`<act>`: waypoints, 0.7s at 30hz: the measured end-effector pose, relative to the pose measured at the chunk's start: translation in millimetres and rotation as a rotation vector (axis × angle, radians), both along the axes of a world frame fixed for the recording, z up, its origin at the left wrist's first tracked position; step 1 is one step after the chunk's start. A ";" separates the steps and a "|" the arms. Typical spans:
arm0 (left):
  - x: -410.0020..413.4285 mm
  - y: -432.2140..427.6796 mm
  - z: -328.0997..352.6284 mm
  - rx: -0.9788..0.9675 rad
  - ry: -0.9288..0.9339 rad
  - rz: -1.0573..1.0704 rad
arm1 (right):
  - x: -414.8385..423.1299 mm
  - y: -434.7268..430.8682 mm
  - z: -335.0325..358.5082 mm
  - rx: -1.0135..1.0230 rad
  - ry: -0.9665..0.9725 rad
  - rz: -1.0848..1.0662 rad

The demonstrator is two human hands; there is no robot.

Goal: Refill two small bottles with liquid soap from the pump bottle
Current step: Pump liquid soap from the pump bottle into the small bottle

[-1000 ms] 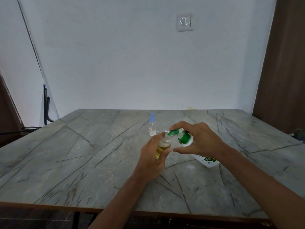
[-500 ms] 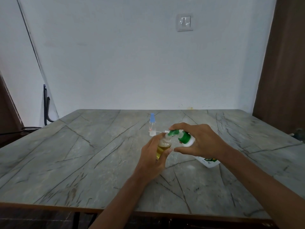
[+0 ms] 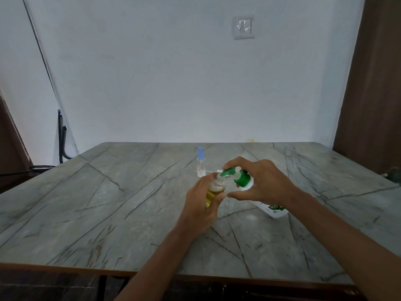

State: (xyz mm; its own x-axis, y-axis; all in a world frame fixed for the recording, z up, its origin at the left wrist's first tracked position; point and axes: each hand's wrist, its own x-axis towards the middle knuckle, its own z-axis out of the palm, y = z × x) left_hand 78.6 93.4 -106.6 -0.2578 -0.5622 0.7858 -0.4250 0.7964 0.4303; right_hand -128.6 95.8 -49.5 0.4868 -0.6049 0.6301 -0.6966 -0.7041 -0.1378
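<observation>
My left hand (image 3: 200,204) grips a small clear bottle (image 3: 214,190) with yellow liquid in it, its neck uncapped. My right hand (image 3: 263,183) holds the white pump bottle (image 3: 271,208) tilted to the left, fingers over its green pump head (image 3: 235,175). The green nozzle meets the small bottle's mouth. A second small clear bottle (image 3: 201,162) with a blue spray cap stands upright on the table behind my hands. A small white part (image 3: 213,171) lies next to it, mostly hidden.
The grey marble table (image 3: 108,203) stretches wide to the left and right of my hands. Its front edge runs along the bottom of the view. A white wall with a switch (image 3: 243,27) stands behind, and a brown door frame (image 3: 373,83) is at the right.
My hands and both bottles have stayed almost where they were; the right hand shifts very slightly on the pump head.
</observation>
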 end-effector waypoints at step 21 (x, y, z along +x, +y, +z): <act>-2.0 0.1 -0.7 0.005 -0.016 0.005 | -3.2 6.6 -0.3 -0.080 0.060 -0.045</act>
